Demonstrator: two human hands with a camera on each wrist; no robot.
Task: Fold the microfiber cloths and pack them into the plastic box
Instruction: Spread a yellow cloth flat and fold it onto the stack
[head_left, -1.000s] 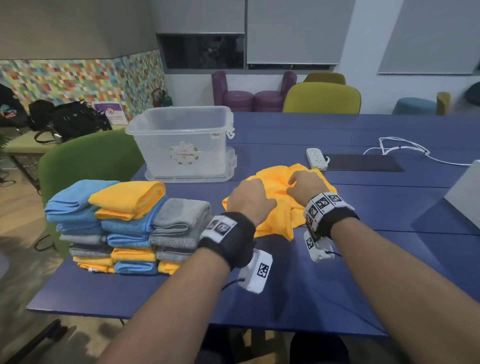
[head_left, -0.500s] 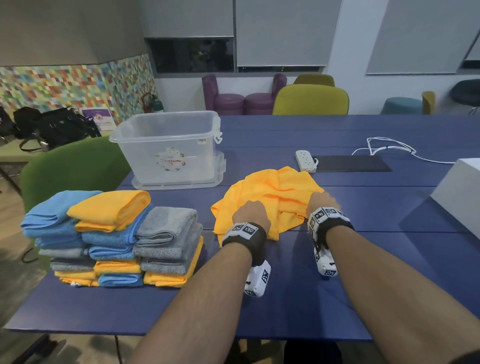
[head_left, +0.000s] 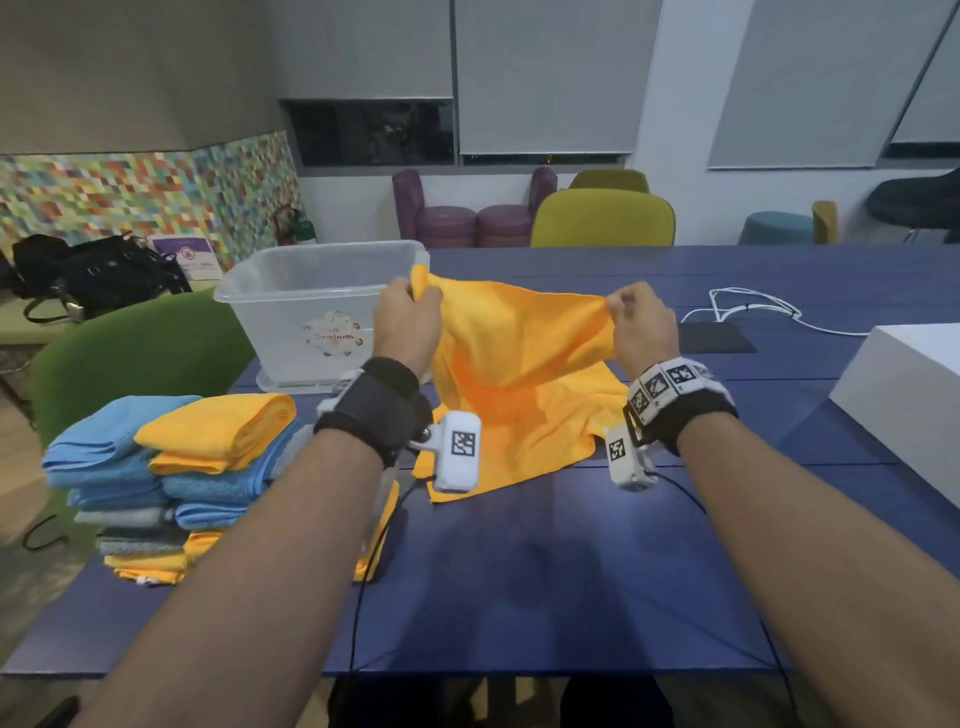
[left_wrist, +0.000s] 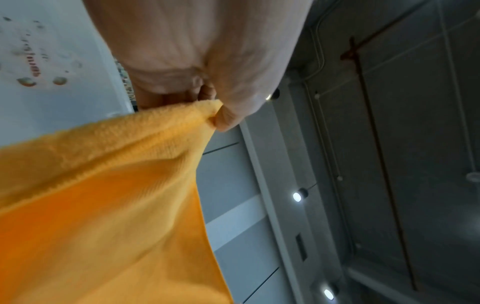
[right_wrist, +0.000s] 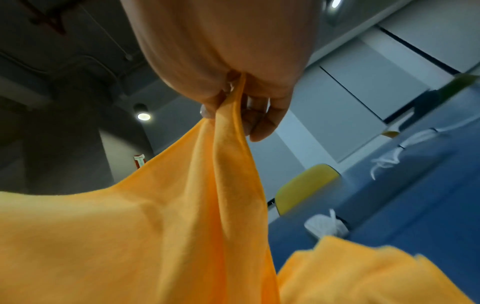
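The orange cloth (head_left: 519, 374) is hanging spread between two raised hands, its lower edge trailing on the blue table (head_left: 571, 571). The left hand (head_left: 408, 322) is pinching one top corner, the right hand (head_left: 641, 325) is pinching the other, and the fabric is sagging below both grips. Behind it the clear plastic box (head_left: 311, 291) is standing open, and a stack of folded cloths (head_left: 171, 467) is sitting at the left.

The plastic box (head_left: 291, 312) sticker reads "Christmas".
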